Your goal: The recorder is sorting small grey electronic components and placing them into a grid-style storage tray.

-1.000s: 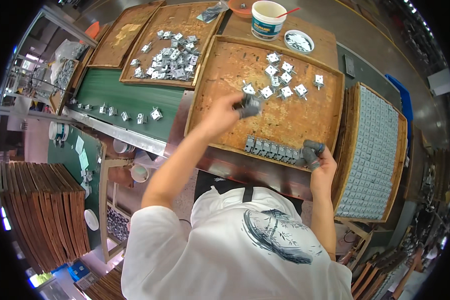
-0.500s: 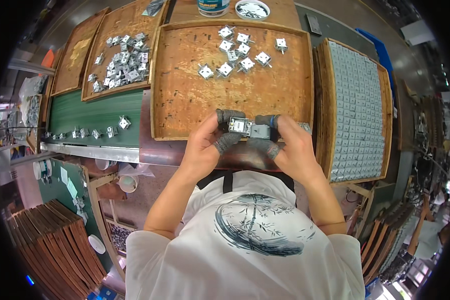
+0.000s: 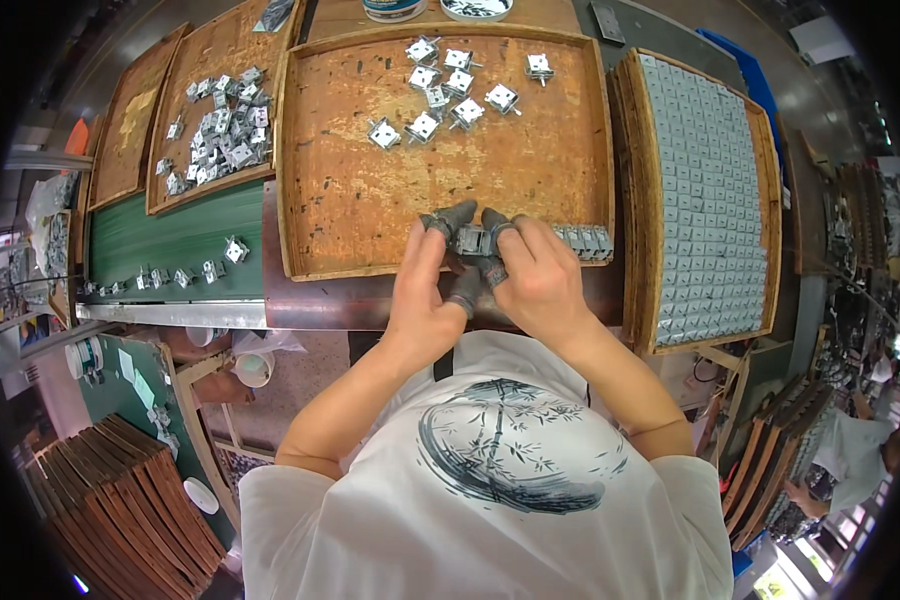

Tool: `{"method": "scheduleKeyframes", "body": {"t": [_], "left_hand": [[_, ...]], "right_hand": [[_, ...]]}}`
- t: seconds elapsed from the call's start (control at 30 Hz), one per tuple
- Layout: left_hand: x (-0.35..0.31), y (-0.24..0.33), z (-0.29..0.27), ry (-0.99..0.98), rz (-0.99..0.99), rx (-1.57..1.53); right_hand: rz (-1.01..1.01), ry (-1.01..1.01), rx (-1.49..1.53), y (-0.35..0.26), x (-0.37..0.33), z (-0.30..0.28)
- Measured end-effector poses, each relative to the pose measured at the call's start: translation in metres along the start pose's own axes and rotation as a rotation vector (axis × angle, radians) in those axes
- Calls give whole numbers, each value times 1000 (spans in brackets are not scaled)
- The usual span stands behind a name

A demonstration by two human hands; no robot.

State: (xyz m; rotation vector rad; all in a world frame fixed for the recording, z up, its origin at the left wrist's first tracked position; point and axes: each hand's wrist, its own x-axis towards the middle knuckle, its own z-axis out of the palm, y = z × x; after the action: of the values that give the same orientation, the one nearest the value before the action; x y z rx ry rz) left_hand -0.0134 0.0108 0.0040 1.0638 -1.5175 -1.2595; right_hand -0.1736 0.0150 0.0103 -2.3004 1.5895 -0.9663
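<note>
Over the near edge of the wooden tray (image 3: 370, 225), my left hand (image 3: 430, 285) and my right hand (image 3: 535, 270) meet around a small silver metal box-shaped part (image 3: 472, 240). Dark grey sleeves cover several of my fingertips. Both hands are closed, thumbs below and fingers above, and they hide much of the part. Right beside my right hand, a row of similar metal parts (image 3: 582, 240) lines the tray's near right corner. Farther back in the tray lie several loose silver parts (image 3: 459, 84) with thin pins sticking out.
At left, another wooden tray (image 3: 160, 150) holds a heap of metal parts (image 3: 232, 125). A few parts stand along the green belt (image 3: 185, 235). To the right, stacked trays (image 3: 653, 200) carry a dense grid of parts (image 3: 710, 200). A tub (image 3: 394, 8) and a white dish (image 3: 476, 8) sit behind.
My hands have drawn closer together around the metal part, the right one moving left and turning over it. More of the row beside it shows. The whole view has shifted slightly.
</note>
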Motion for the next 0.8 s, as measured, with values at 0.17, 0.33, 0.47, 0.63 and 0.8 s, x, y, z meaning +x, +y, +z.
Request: {"method": "scheduleKeyframes", "body": {"t": [0.17,0.33,0.47,0.63,0.8], "left_hand": [[3,-15,8,79,139,468],[9,-19,10,4,310,354],[5,-12,10,-72,402,425],[6,-18,23,-162,226,198],[12,-20,40,-270,119,47]], "right_hand": [[145,-161,132,5,-3,-5],[340,-296,420,21,-3,-17],[319,-303,541,25,-14,-16],[340,-131,404,22,-23,-19],[359,-69,281,24,-30,-41]]}}
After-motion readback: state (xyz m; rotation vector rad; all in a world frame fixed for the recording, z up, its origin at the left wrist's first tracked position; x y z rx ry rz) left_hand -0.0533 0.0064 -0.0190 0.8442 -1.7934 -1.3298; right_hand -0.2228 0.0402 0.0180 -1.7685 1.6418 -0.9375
